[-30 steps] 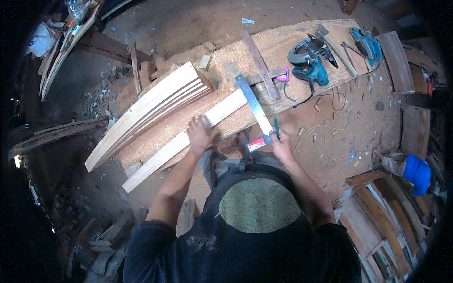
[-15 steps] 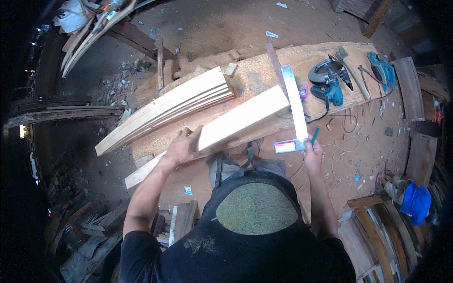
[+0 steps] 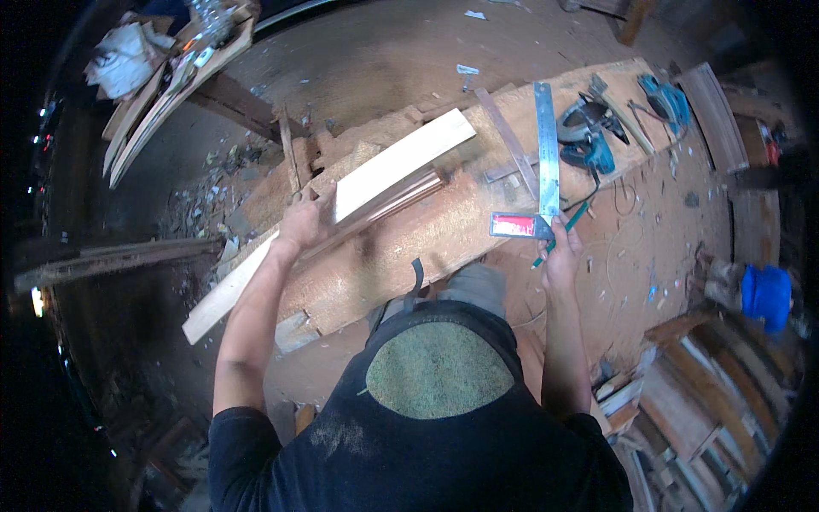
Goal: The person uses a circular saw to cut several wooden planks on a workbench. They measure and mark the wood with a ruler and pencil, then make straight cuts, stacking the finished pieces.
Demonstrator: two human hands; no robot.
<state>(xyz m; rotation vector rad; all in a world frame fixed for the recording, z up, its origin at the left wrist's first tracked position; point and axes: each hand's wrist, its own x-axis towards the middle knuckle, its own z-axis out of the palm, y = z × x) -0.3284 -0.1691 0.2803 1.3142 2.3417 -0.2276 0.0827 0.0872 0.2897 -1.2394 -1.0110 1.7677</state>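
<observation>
My left hand (image 3: 307,220) is closed over the edge of a pale, slightly curved wooden plank (image 3: 405,155), which lies slanting over a stack of similar planks (image 3: 414,194) on the workbench. In my right hand (image 3: 560,252) is a steel try square (image 3: 547,154), gripped near its stock, its blade pointing away from me over the bench. A green pencil (image 3: 577,215) sticks out between the same fingers. Left of the blade, a brown wooden square (image 3: 509,141) rests on the bench.
The long workbench (image 3: 401,247) is dusted with sawdust. At its far right are a teal circular saw (image 3: 587,141), a wooden handle (image 3: 630,124) and another teal power tool (image 3: 664,102). Curved boards (image 3: 179,94) stand at the far left. More timber (image 3: 682,401) and a blue item (image 3: 766,297) are at right.
My left hand has moved the plank away from me and left, from the bench's near edge onto the stack. The try square has shifted away from me and now stands straighter.
</observation>
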